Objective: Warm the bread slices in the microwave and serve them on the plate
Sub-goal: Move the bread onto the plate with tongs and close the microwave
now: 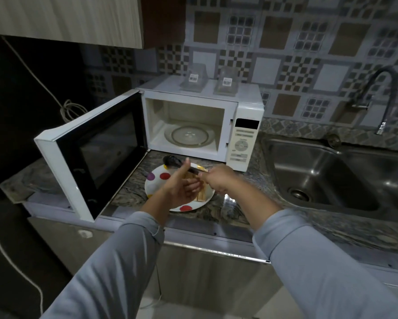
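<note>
A white microwave (244,139) stands on the counter with its door (89,153) swung open to the left. Only the glass turntable (190,135) lies inside. In front of it sits a white plate (156,180) with coloured dots, and bread slices (201,195) lie on it, partly hidden by my hands. My right hand (218,181) grips black tongs (173,162) with a yellow band, their tips over the plate's far rim. My left hand (181,185) hovers over the plate with thumb up and fingers relaxed, holding nothing.
A steel sink (331,176) with a black tap (382,97) lies to the right. Two clear plastic containers (208,82) rest on the microwave's top. A white cable (69,107) hangs at the left wall. A cupboard (66,19) overhangs above.
</note>
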The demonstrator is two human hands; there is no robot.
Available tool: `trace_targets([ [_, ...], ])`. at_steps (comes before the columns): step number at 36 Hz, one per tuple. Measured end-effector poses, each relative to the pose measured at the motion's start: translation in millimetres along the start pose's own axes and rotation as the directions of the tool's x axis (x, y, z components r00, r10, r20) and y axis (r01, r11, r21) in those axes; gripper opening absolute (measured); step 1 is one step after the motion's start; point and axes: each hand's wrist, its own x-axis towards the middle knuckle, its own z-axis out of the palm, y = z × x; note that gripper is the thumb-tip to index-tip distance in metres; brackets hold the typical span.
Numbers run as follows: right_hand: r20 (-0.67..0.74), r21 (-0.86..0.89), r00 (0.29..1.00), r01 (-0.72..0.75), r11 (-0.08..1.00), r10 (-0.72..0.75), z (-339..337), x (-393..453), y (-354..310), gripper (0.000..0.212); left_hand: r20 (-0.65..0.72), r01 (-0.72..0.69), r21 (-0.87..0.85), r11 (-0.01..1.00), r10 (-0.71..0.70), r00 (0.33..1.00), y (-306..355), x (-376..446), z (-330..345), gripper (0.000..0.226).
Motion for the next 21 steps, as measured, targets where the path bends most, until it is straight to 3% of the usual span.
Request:
trace_targets([
  [4, -0.064, 0.013, 0.998, -0.008, 1.000, 0.009, 7, 2, 2, 0.038, 0.029, 0.010, 0.083, 0.997, -0.012, 1.000, 2, -8, 6, 0.044],
  [9, -0.081, -0.031, 0.995, 0.060, 0.998, -0.063, 22, 4, 2, 0.032, -0.162, -0.114, -0.107, 0.988, 0.096, 0.982, 13, -5, 0, 0.043],
  [12, 0.018, 0.008, 0.994, 0.103, 0.995, -0.103, 27, -1, 4, 0.039, -0.280, -0.151, -0.137, 0.979, 0.108, 0.954, 16, 0, -11, 0.034],
  [16, 0.042, 0.090, 0.990, 0.129, 0.988, -0.133, 32, -2, 4, 0.049, -0.417, -0.155, -0.028, 0.988, 0.129, 0.900, 21, 4, -21, 0.020],
  [21, -0.142, 0.210, 0.990, 0.028, 0.977, 0.002, 32, 19, 18, 0.047, -0.572, 0.003, 0.315, 0.949, 0.187, 0.799, 21, 19, -57, 0.040],
])
